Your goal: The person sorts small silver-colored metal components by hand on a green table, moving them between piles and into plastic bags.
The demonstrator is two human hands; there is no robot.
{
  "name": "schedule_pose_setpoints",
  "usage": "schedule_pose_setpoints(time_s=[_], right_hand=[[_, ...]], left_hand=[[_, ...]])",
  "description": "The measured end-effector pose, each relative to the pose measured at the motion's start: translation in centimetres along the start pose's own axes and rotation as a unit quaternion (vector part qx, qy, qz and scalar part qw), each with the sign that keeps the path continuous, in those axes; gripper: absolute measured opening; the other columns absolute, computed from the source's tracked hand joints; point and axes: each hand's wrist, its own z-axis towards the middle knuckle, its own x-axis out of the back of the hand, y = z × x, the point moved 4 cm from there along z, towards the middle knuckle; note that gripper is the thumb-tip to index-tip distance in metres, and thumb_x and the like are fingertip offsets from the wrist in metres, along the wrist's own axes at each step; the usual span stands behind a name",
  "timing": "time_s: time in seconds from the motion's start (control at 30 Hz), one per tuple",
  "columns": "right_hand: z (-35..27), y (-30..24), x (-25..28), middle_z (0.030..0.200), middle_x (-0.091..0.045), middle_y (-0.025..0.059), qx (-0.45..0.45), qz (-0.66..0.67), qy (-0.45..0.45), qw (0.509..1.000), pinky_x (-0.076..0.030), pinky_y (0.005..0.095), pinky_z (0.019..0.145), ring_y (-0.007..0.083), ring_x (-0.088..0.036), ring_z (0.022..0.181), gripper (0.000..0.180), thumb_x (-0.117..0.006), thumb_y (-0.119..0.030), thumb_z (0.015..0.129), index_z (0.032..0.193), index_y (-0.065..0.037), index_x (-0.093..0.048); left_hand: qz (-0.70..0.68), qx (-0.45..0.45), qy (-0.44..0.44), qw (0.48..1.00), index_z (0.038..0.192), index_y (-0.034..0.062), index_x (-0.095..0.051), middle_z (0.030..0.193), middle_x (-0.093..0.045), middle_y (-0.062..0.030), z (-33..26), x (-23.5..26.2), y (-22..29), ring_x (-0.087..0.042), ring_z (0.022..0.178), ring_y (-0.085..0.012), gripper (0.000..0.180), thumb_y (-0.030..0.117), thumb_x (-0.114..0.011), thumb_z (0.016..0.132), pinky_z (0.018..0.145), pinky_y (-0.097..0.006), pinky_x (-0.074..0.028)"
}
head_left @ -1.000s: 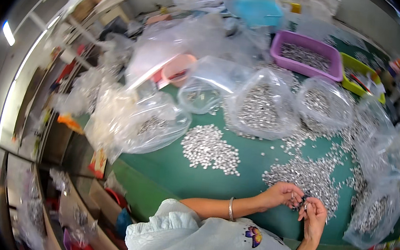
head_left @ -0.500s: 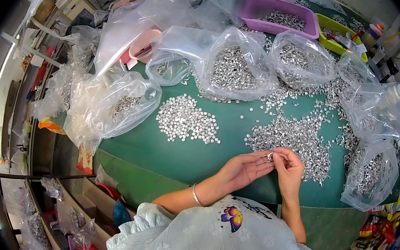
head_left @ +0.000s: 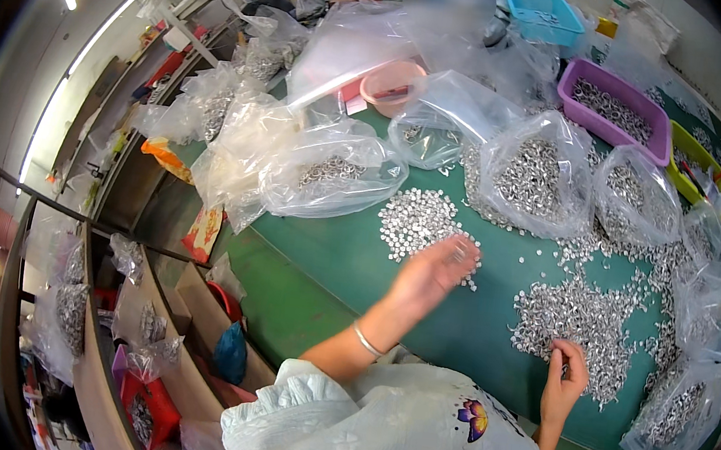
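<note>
Above the right edge of a pile of small flat silver pieces (head_left: 414, 217) is my left hand (head_left: 433, 272). Its fingers are stretched out, with the tips smeared by motion, and nothing shows clearly in them. My right hand (head_left: 568, 379) is at the near edge of a wider heap of curved, hook-like silver metal parts (head_left: 579, 323). There the thumb and fingers are curled together; whatever is between the fingertips is too small to make out. Both piles lie on the green tabletop (head_left: 331, 257).
Clear plastic bags of metal parts (head_left: 532, 177) line the back and right of the table. Behind them stand a purple basket (head_left: 616, 133), a lime-green basket (head_left: 691, 172) and a blue basket (head_left: 545, 16). A pink bowl (head_left: 392, 88) stands at the back left. Shelving (head_left: 116, 331) holds more bags at lower left.
My hands have parted from around a small ring-shaped piece. The left moved left to the flat pieces; the right stayed by the hook-like heap. The view has turned left.
</note>
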Motion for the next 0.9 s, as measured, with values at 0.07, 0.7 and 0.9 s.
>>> schedule_pose_setpoints(time_s=[0.07,0.7,0.9], right_hand=[[-0.4,0.3,0.4,0.085,-0.06,0.0086,-0.027,-0.006,-0.026,0.999,-0.042,0.0237,0.063,0.0148,-0.055,0.074,0.009,-0.055,0.003,0.083,0.089,0.003,-0.061],[-0.2,2.4,8.9,0.112,-0.055,0.0121,-0.017,-0.371,0.188,0.909,-0.034,0.0389,0.092,0.0303,-0.048,0.108,0.029,-0.063,-0.008,0.078,0.107,-0.003,-0.059],[4.0,2.4,6.3,0.093,-0.059,0.0072,0.048,-0.39,0.129,0.91,-0.037,0.036,0.076,0.0254,-0.051,0.09,0.021,-0.07,-0.011,0.072,0.09,-0.005,-0.063]], left_hand=[[-0.066,-0.103,0.077,0.99,0.104,-0.007,-0.052,0.1,-0.059,-0.0147,0.5,0.6,5.5,-0.06,0.093,-0.0237,0.018,0.004,-0.049,0.091,0.087,-0.033,-0.052],[0.619,-0.194,-0.301,0.699,0.105,0.0016,-0.06,0.11,-0.058,-0.0151,1.0,-8.7,-9.4,-0.056,0.104,-0.0293,0.025,0.0,-0.058,0.081,0.088,-0.034,-0.044],[0.684,-0.243,-0.32,0.609,0.111,0.0024,-0.057,0.117,-0.053,-0.0151,5.5,-12.3,-14.9,-0.051,0.109,-0.0332,0.031,0.002,-0.061,0.08,0.091,-0.038,-0.041]])
